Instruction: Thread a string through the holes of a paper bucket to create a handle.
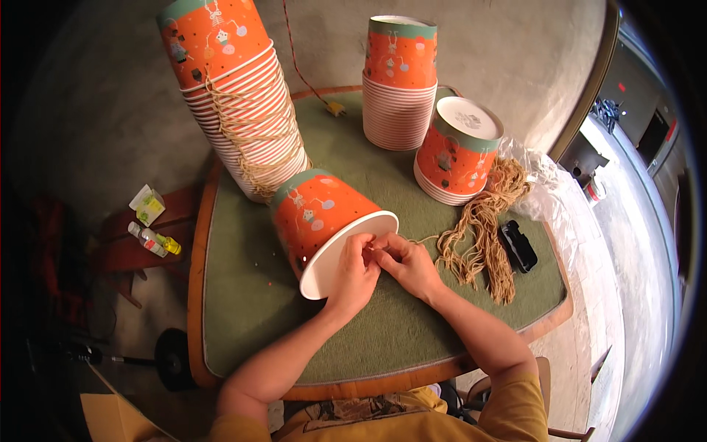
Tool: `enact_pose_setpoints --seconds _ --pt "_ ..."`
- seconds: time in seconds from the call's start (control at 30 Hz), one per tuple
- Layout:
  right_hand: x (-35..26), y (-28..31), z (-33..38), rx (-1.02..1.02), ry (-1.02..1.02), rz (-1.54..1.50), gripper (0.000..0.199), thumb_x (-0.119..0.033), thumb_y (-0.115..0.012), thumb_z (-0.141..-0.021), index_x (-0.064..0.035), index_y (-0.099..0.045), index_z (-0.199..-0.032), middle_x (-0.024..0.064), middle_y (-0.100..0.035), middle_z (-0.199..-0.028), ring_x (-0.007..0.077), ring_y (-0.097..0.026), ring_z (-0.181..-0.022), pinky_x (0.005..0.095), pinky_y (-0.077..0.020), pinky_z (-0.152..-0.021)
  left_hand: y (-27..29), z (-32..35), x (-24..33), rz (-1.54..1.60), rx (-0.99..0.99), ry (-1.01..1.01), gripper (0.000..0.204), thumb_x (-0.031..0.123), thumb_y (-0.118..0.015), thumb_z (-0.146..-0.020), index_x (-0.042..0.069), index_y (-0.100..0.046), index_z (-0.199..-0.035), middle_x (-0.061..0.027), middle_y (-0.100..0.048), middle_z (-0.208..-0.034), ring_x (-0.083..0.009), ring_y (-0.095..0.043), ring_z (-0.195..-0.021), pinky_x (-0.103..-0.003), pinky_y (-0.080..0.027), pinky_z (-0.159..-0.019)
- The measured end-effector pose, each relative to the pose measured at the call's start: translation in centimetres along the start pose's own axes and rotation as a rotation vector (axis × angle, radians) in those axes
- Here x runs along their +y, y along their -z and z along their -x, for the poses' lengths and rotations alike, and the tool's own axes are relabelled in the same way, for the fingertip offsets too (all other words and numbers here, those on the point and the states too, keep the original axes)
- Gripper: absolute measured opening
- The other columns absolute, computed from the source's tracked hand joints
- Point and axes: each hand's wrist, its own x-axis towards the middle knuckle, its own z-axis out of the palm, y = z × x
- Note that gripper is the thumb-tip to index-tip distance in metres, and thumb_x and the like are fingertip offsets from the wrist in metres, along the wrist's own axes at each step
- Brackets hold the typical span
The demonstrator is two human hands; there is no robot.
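A big orange paper bucket with a green base band lies on its side in the middle of the table, its white open mouth tilted toward me. Right at its rim, my left hand and my right hand meet, fingertips pinched together. What sits between the fingers is too small to make out. A thin strand shows just beyond my right hand, near a loose bundle of tan twine. Behind the bucket leans a tall nested stack of the same buckets, wrapped round with twine.
A second bucket stack stands upside down at the back, and a shorter stack is beside it. A black plastic case and clear plastic wrap lie at the right. A yellow plug on a cord rests near the back edge.
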Motion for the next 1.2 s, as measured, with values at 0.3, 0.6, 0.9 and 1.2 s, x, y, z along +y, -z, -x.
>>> enact_pose_setpoints --seconds 0.3,0.6,0.9,1.2 --pt "-0.2 0.2 0.1 -0.025 -0.006 -0.035 0.013 -0.018 -0.062 -0.094 -0.0059 -0.061 -0.098 0.0070 -0.063 -0.070 0.0123 -0.060 -0.062 0.0297 -0.0491 -0.063 0.4 -0.2 1.1 -0.094 -0.012 -0.031 0.026 -0.004 -0.061 -0.086 0.000 -0.045 -0.106 -0.0187 -0.055 -0.102 -0.0366 -0.056 -0.093 -0.044 -0.048 -0.080" --pt "-0.8 0.4 0.2 -0.045 -0.027 -0.029 0.013 -0.018 -0.062 -0.094 -0.0054 -0.061 -0.098 0.0059 -0.065 -0.074 0.0106 -0.061 -0.067 0.0277 -0.0500 -0.066 0.6 -0.4 1.2 -0.064 -0.020 0.045 0.020 -0.001 -0.063 -0.086 0.000 -0.047 -0.098 -0.0187 -0.056 -0.095 -0.0382 -0.057 -0.089 -0.045 -0.048 -0.077" --pt "-0.6 0.3 0.2 -0.076 -0.039 -0.060 0.013 -0.017 -0.062 -0.095 -0.0060 -0.060 -0.101 0.0066 -0.067 -0.080 0.0109 -0.064 -0.072 0.0287 -0.0514 -0.069 0.7 -0.3 0.8 -0.136 -0.007 0.001 0.019 -0.001 -0.062 -0.086 0.000 -0.046 -0.096 -0.0204 -0.057 -0.094 -0.0405 -0.057 -0.089 -0.047 -0.047 -0.075" --pt "-1.2 0.6 0.2 -0.120 -0.020 -0.049 0.010 -0.010 -0.058 -0.097 -0.0052 -0.059 -0.105 0.0032 -0.067 -0.087 0.0080 -0.062 -0.081 0.0256 -0.0505 -0.076 1.1 -0.5 0.8 -0.178 -0.046 -0.009 0.020 -0.001 -0.062 -0.086 0.000 -0.045 -0.096 -0.0209 -0.057 -0.095 -0.0422 -0.056 -0.091 -0.050 -0.046 -0.076"
